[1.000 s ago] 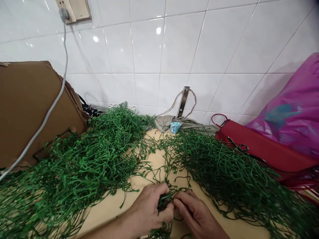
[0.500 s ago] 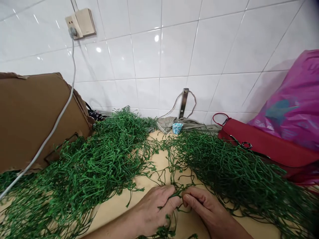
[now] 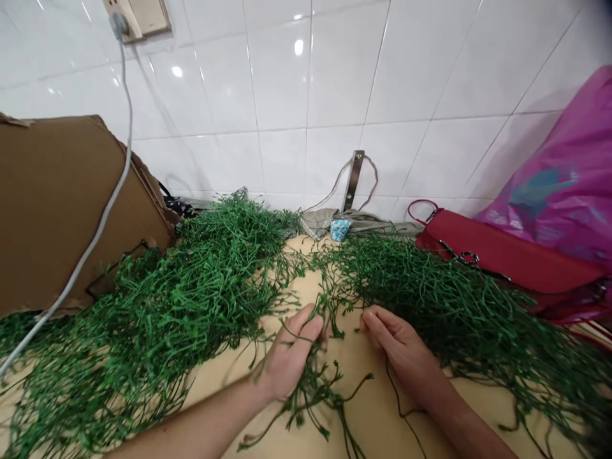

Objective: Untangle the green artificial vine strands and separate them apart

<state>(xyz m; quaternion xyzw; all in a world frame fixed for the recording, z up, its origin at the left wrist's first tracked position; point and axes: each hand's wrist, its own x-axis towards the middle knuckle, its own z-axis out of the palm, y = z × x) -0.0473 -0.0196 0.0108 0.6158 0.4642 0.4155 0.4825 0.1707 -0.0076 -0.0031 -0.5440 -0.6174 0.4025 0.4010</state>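
White-tiled wall (image 3: 306,83) rises behind a cream worktop (image 3: 373,427). Left to right: cardboard box (image 3: 71,210), artificial green vines (image 3: 215,287) heaped across the worktop, left hand (image 3: 289,350) curled around strands, right hand (image 3: 401,354) apart, grip unclear, red handbag (image 3: 507,252).

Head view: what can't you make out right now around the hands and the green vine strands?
In the head view:
- Left hand: its fingers hide whether it grips the green plastic vine strands.
- Dark patterned item: mostly hidden behind the brown cardboard box.
- Small blue-and-white object: too small to identify.
- Pink plastic bag: cut off by the right edge.
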